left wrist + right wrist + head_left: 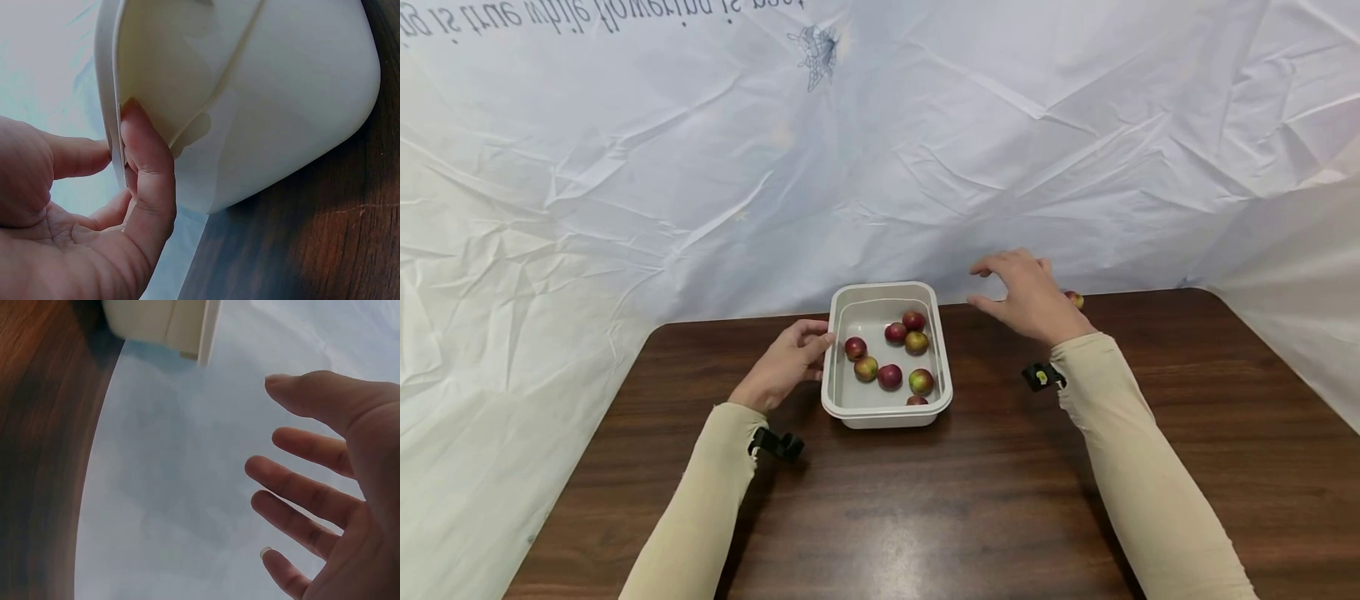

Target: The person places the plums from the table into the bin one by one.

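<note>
A light grey plastic tub stands near the far edge of the table. Several small round fruits, such as a dark red one and a greenish-yellow one with red, lie spread over its floor. My left hand pinches the tub's left rim; in the left wrist view the thumb is on one side and curled fingers are under the lip. To the right of the tub, my right hand is raised with fingers spread and holds nothing. Behind that hand sits another red-and-yellow fruit, partly hidden.
The dark brown wooden table has rounded far corners. A creased white sheet with printed lettering hangs behind its far edge and along the sides. Both wrists carry a black strap with a small camera mount.
</note>
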A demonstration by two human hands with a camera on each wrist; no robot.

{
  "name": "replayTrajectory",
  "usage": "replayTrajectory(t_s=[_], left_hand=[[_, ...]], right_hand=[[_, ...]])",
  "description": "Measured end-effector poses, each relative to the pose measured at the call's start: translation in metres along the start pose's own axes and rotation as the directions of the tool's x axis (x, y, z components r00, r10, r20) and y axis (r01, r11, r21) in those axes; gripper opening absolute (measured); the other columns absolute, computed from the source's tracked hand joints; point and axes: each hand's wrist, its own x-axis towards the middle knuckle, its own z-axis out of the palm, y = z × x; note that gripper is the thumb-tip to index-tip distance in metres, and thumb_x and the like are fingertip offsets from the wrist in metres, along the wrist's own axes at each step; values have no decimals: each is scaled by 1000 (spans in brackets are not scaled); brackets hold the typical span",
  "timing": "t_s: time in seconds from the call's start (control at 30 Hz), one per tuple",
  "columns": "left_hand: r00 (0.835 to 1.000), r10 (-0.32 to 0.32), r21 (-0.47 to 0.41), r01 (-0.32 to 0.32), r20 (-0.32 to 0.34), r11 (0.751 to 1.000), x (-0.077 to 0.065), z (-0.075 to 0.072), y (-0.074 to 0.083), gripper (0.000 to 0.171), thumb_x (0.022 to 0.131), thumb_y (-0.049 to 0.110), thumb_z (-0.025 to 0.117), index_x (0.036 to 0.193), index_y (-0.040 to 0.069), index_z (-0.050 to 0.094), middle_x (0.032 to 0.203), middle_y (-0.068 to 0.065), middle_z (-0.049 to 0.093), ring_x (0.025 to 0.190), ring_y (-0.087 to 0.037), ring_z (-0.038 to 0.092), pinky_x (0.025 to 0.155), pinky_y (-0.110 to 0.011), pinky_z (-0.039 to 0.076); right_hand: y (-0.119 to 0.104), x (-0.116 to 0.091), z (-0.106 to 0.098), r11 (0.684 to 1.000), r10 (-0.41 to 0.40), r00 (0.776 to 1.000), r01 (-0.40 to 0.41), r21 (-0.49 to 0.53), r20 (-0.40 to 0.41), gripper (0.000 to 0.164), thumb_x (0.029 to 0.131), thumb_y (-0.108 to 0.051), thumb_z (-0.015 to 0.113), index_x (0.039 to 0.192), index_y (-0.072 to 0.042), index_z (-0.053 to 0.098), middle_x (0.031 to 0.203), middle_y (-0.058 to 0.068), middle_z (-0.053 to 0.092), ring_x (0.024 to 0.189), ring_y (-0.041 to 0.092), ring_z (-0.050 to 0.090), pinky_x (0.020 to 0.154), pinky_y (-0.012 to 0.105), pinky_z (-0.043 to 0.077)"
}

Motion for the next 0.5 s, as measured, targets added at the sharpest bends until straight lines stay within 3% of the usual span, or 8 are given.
replayTrajectory(t_s=[0.5], left_hand=[[1000, 6, -9, -6, 5, 1000, 1, 0, 0, 46, 109, 26, 50, 149, 4, 40, 136, -25, 54, 119, -37, 61, 82, -33, 60]], right_hand=[[36, 0, 3, 993, 113, 991, -114, -7, -74, 45, 95, -27, 73, 133, -6, 62, 133, 20, 62, 123, 42, 47, 97, 62, 30]])
